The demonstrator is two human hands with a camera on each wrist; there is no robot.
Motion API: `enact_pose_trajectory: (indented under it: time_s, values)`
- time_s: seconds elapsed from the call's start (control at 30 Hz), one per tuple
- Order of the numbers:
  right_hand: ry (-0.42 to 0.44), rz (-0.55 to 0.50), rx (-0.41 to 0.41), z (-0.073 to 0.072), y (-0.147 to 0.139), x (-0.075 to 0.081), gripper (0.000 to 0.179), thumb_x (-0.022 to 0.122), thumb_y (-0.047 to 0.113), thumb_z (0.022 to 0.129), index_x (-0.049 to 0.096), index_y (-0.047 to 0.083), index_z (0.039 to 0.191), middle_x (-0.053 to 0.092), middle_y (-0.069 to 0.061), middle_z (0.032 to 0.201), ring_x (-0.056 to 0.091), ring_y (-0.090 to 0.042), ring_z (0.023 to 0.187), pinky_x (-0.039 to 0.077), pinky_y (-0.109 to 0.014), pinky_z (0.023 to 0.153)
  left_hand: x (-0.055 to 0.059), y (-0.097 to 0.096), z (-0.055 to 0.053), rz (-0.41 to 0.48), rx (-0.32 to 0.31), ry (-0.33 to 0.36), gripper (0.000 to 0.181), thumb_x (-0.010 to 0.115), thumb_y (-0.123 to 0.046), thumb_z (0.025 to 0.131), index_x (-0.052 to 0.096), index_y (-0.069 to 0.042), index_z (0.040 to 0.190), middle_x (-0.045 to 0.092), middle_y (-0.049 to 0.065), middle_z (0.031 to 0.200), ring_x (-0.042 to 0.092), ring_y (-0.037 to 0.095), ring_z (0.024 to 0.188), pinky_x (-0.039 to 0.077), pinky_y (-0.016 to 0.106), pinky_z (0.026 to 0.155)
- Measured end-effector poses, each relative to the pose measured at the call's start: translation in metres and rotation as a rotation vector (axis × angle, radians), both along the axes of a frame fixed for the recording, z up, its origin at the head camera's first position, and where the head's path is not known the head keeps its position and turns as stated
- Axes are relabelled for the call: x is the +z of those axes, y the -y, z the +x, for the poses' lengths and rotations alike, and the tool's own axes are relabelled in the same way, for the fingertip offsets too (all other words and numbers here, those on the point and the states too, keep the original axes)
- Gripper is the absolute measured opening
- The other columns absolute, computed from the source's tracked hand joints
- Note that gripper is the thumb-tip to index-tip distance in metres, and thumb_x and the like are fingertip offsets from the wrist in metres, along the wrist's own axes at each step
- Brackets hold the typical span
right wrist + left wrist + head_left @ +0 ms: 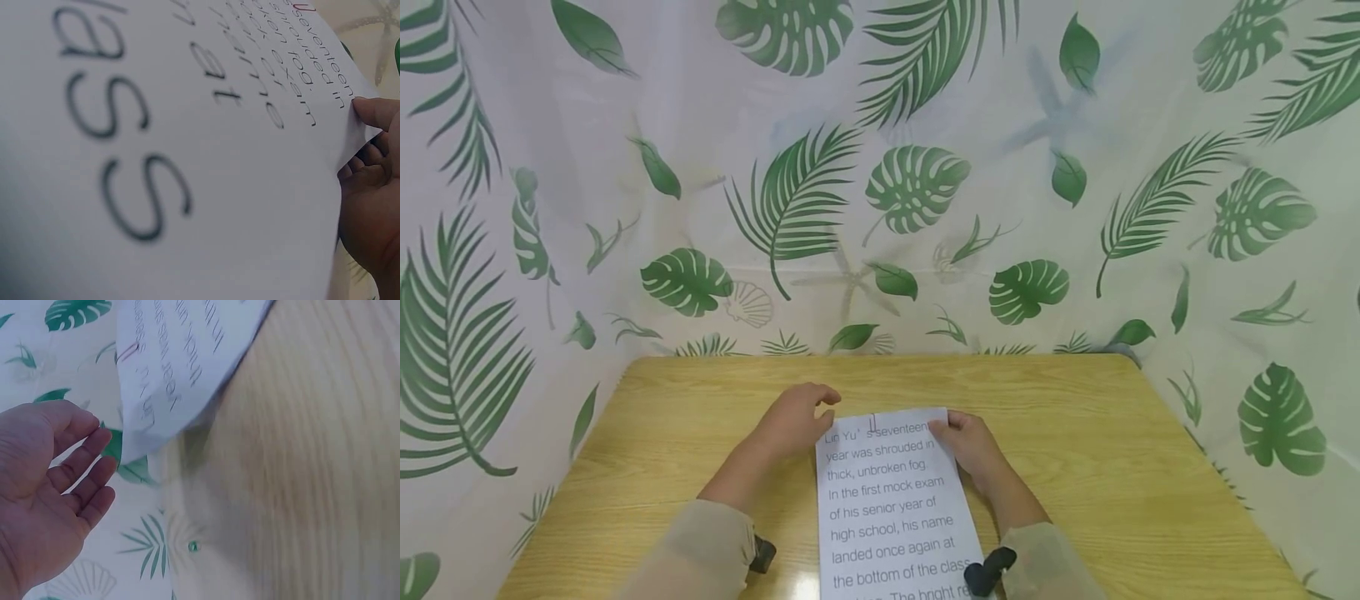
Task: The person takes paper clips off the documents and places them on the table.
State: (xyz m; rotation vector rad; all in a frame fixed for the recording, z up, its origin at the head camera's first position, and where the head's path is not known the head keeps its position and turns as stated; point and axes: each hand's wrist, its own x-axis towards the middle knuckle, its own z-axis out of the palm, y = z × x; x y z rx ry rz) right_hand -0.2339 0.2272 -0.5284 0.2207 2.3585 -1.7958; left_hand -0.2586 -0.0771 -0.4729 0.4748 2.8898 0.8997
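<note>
Head view lets a printed paper (887,500) be seen over the worktop (1112,467), between the two hands, with its lines turned so that they can be read from the person's side. Its top end is raised from the wood, as is suggested by the shadow under it in the left wrist view; its lower end is cut off by the frame. At the top edge of the paper a reddish paper clip (872,423) is fixed, probably so that pages are held together, though how many there are cannot be told.

At the paper's top right corner, the right hand (976,450) is placed. The corner is pinched: the thumb (375,112) is laid on the printed face, and the other fingers (374,156) are bent behind it. By this grasp, it may be judged, the raised end is supported.

Just beside the top left corner of the paper, the left hand (796,421) is held. Its fingers (97,478) are loosely curved and released, with nothing grasped; a small gap to the paper is shown in the left wrist view. For this reason, the paper seems to be steadied by the right hand alone.
</note>
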Motion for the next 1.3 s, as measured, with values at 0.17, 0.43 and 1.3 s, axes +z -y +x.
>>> enact_pose_trajectory:
  time_s: [0.17,0.43,1.3]
  values:
    - [-0.011,-0.011,0.008,0.001,0.001,0.001,0.034,0.063,0.027,0.109,0.072,0.011,0.139,0.082,-0.006,0.118,0.078,-0.017,0.103,0.058,-0.025,0.089,-0.004,-0.021,0.006,0.004,0.007,0.014,0.035,0.066,-0.021,0.107,0.07,-0.014,0.14,0.069,0.009,0.147,0.06,0.033,0.144,0.049,0.051,0.122]
    - [-0.016,-0.002,0.006,0.003,0.005,0.005,0.035,0.064,0.028,0.109,0.071,0.011,0.139,0.082,-0.008,0.12,0.078,-0.018,0.103,0.059,-0.027,0.09,-0.012,-0.038,0.01,0.04,0.001,0.003,0.033,0.066,-0.017,0.106,0.072,-0.012,0.137,0.071,0.01,0.145,0.056,0.037,0.147,0.042,0.055,0.126]
    - [-0.031,-0.015,0.0,0.004,-0.002,0.002,0.036,0.064,0.026,0.109,0.071,0.008,0.139,0.082,-0.008,0.118,0.078,-0.017,0.101,0.058,-0.024,0.087,-0.019,-0.06,0.013,0.052,-0.016,-0.035,0.025,0.07,-0.025,0.105,0.063,-0.021,0.129,0.077,0.007,0.13,0.067,0.028,0.119,0.032,0.053,0.117]
